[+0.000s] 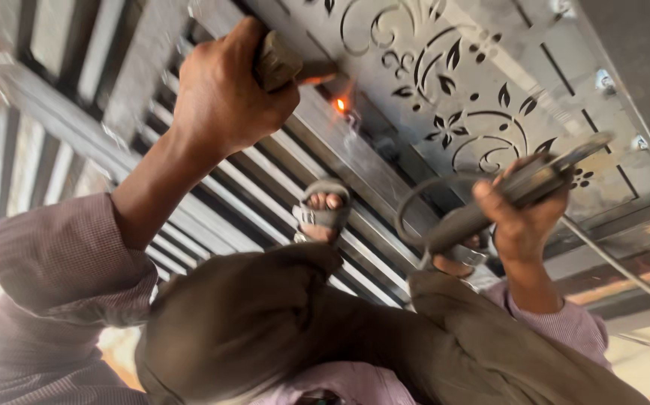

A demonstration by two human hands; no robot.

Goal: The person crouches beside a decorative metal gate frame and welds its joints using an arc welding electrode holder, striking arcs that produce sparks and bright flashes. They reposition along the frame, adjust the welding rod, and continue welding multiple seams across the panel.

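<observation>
Head view, read from nine o'clock to three o'clock. At nine to ten o'clock the bars of a metal gate are lying flat, running diagonally. At eleven o'clock the left hand is closing in a full fist around a handle — its tip is pointing toward a small orange glow at twelve o'clock, where a rail is meeting the cut-out panel. At the centre a sandalled foot is resting on the bars; bent knees in brown trousers are filling six o'clock. At three o'clock the right hand is gripping a dark tool — fingers wrapped tight, its end touching the panel — and a cable is trailing toward four o'clock.
</observation>
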